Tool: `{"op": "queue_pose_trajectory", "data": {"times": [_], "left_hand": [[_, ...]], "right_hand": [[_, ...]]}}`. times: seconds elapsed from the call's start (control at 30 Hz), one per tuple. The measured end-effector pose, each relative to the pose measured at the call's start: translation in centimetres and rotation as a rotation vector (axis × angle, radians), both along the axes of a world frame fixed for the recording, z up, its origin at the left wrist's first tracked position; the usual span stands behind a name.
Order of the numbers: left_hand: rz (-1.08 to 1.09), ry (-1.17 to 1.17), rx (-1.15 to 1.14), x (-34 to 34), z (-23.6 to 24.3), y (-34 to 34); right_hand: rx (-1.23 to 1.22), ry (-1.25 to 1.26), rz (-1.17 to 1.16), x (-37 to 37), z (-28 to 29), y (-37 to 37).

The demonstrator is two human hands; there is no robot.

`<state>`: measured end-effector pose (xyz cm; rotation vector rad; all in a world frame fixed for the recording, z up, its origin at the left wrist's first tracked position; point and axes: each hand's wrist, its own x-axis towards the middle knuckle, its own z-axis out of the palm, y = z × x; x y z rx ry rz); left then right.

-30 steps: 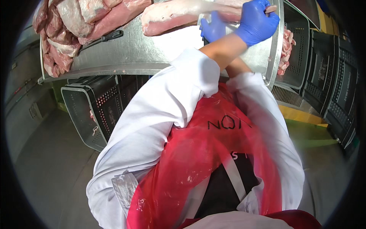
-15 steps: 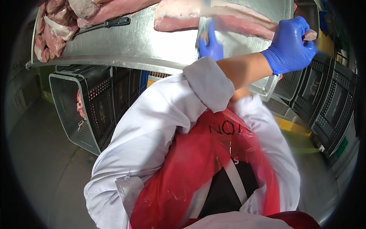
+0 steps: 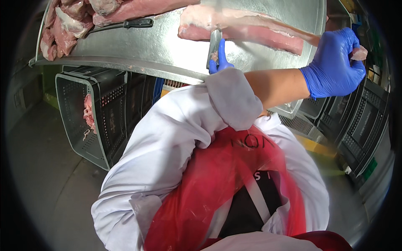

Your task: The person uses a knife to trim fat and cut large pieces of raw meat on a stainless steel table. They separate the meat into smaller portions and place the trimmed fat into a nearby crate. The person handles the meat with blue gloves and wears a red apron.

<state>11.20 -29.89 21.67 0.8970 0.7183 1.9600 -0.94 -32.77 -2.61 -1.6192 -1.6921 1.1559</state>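
A long pink piece of meat, like a loin (image 3: 268, 38), lies across the metal table. Along its far side runs a pale strip of fat (image 3: 289, 27), partly lifted toward the right. My left hand (image 3: 337, 62), blue-gloved and crossed over to the right, is closed around the strip's end, a pinkish tip showing past the fingers. Beneath my left forearm, my right hand (image 3: 222, 62), also gloved, grips a knife (image 3: 215, 44) with one finger stretched along it. The blade, blurred, reaches over the loin near its left end; most of my right palm is hidden.
Several meat pieces (image 3: 65, 31) are heaped at the table's far left. A black-handled tool (image 3: 139, 23) lies beside them. Below the table's near edge (image 3: 125, 67), a grey crate (image 3: 75, 148) holds meat scraps. More dark crates (image 3: 360, 125) stand at the right.
My left hand has moved right and nearer with the strip's end. The knife in my right hand has shifted left along the loin. The whole view has shifted slightly.
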Motion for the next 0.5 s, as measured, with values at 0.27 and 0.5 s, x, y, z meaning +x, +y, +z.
{"op": "queue_pose_trajectory", "data": {"times": [0.27,0.5], "left_hand": [[0.028,-0.052,0.046,-0.1,1.5,0.5],[0.030,-0.004,0.078,0.7,2.1,-0.2]], "right_hand": [[0.187,-0.050,0.009,-1.8,0.0,-2.0],[-0.058,-0.095,0.123,-1.4,-1.7,-3.5]]}}
